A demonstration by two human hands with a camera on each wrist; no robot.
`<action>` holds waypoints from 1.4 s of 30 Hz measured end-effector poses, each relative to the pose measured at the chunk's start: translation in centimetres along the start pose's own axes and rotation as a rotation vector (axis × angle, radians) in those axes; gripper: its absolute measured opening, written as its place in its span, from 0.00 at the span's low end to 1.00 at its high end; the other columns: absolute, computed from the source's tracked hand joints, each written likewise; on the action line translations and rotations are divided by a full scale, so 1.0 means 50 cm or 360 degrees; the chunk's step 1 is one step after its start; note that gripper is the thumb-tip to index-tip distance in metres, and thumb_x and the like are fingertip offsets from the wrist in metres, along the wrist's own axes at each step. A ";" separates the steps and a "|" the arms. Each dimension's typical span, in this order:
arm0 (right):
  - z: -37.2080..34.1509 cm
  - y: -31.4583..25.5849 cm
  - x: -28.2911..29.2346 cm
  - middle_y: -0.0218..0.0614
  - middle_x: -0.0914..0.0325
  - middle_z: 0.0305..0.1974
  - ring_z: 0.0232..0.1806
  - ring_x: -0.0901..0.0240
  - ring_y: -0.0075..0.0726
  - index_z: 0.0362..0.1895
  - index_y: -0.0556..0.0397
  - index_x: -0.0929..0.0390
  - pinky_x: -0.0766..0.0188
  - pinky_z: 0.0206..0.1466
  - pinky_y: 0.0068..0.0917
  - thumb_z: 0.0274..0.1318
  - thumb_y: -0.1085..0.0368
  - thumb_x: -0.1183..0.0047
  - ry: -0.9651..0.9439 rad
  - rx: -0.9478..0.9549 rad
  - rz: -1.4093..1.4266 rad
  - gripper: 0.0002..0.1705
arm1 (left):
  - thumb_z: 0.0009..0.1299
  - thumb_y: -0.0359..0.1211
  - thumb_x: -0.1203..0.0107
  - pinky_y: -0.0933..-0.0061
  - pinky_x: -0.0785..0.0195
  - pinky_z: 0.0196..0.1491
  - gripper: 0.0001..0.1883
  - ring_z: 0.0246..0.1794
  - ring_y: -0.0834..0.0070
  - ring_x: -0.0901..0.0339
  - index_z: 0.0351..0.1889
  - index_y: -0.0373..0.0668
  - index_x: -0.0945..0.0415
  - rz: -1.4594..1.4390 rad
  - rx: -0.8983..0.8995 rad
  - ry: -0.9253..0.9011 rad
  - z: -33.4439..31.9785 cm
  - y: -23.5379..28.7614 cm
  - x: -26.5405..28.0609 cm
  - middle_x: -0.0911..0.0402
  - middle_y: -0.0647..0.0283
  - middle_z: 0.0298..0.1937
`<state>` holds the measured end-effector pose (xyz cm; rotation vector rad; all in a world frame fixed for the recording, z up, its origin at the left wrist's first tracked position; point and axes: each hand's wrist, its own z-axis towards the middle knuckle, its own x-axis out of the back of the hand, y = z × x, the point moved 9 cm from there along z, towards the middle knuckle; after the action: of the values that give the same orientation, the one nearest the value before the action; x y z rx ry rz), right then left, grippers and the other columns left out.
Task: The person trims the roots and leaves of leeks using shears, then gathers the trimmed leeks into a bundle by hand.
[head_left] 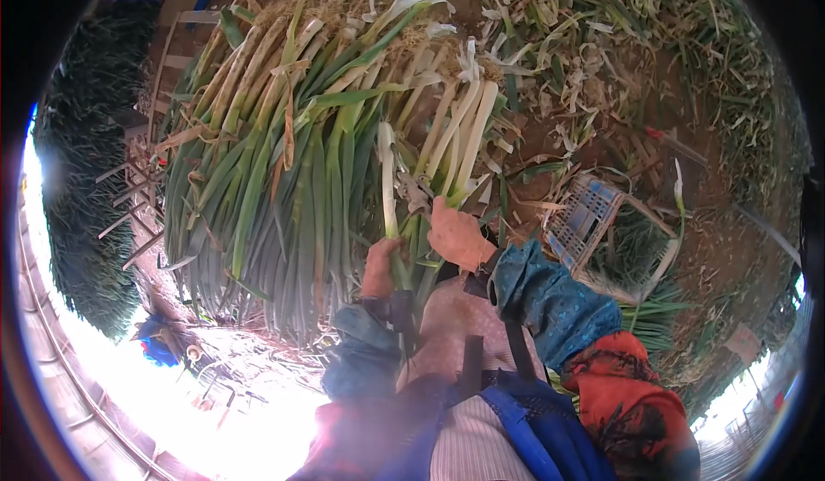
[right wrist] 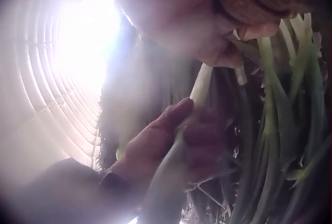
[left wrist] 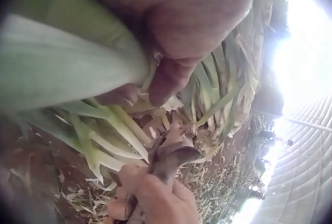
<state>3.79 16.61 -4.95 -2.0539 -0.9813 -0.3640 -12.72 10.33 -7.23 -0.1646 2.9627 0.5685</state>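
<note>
My left hand (head_left: 378, 268) grips a long green onion (head_left: 387, 176) around its lower stalk, with the white end pointing up and away. In the right wrist view the left thumb and fingers (right wrist: 179, 112) wrap the pale stalk. Just right of it, my right hand (head_left: 460, 236) holds a greyish metal tool (head_left: 415, 196) that looks like pruning shears. The left wrist view shows the right fingers (left wrist: 155, 198) curled around this tool (left wrist: 174, 156). A large heap of green onions (head_left: 292, 155) lies ahead and left, and a few pale stalks (head_left: 460, 133) lie beyond the right hand.
A plastic crate (head_left: 593, 223) with greens in it stands to the right. Stripped leaves and trimmings (head_left: 593, 69) cover the ground at the upper right. Wooden slats (head_left: 137, 206) and a dark green stack (head_left: 90, 163) are at the far left.
</note>
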 end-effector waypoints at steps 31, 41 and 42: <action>-0.068 0.021 0.072 0.53 0.26 0.24 0.28 0.26 0.61 0.43 0.61 0.43 0.29 0.29 0.48 0.47 0.62 0.45 0.0072 0.0180 -0.0017 0.25 | 0.54 0.35 0.43 0.55 0.35 0.45 0.13 0.40 0.53 0.26 0.36 0.40 0.25 0.2612 -0.1474 0.1141 0.205 0.434 -0.014 0.23 0.52 0.36; -0.168 -0.070 0.048 0.49 0.28 0.23 0.24 0.27 0.56 0.49 0.67 0.44 0.30 0.25 0.44 0.47 0.63 0.47 -0.0084 0.0298 0.0070 0.30 | 0.51 0.42 0.43 0.57 0.33 0.38 0.18 0.37 0.50 0.24 0.32 0.36 0.22 0.1849 -0.0608 0.0376 0.173 0.253 0.012 0.22 0.45 0.32; -0.158 -0.059 0.040 0.50 0.28 0.25 0.26 0.28 0.58 0.50 0.67 0.45 0.30 0.27 0.45 0.46 0.63 0.47 -0.0150 0.0208 0.0058 0.30 | 0.52 0.42 0.43 0.57 0.33 0.38 0.18 0.37 0.50 0.24 0.32 0.36 0.23 0.1640 -0.0599 0.0319 0.187 0.212 0.023 0.22 0.45 0.32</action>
<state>3.55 12.62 2.75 -1.9817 -0.9962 -0.1807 -14.32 23.51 -12.21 1.3997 2.8742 1.2422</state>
